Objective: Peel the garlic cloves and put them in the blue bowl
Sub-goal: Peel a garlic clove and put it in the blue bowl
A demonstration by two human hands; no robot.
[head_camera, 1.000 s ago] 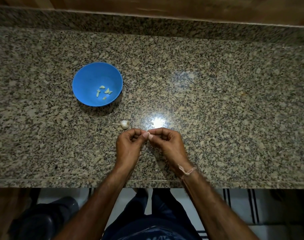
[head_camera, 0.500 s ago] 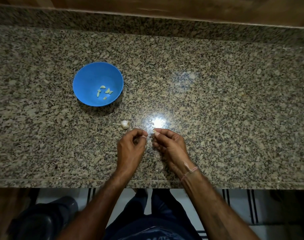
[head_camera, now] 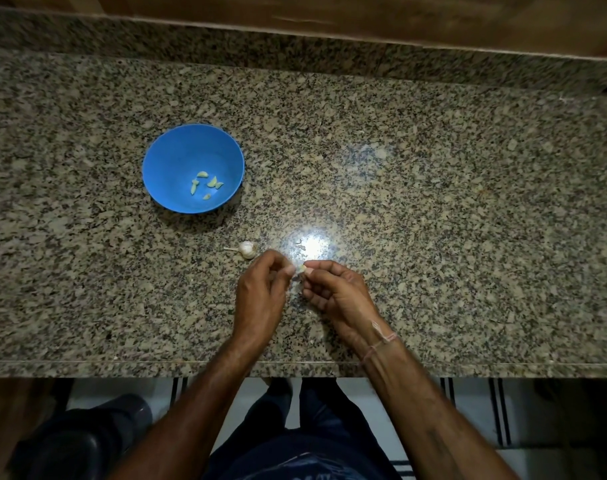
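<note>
While the left hand [head_camera: 260,296] stays curled, the right hand [head_camera: 333,292] pinches a garlic clove [head_camera: 302,269].

Colours and patterns: kitchen counter, garlic, bowl

Counter [head_camera: 433,202]: granite, speckled beige, grey and black, with a white glare patch [head_camera: 312,244]. Bowl [head_camera: 170,161]: solid bright blue; peeled cloves [head_camera: 207,184] inside, pale yellow-green. Garlic bulb [head_camera: 247,249]: off-white, with a pale stem. Clove [head_camera: 302,269] at the fingertips: cream-white. Wrist thread [head_camera: 381,342]: faded pink. Wall strip [head_camera: 329,12] behind the counter: brown wood grain. Floor [head_camera: 475,403]: white with dark stripes. Trousers [head_camera: 295,459]: dark navy.
</note>
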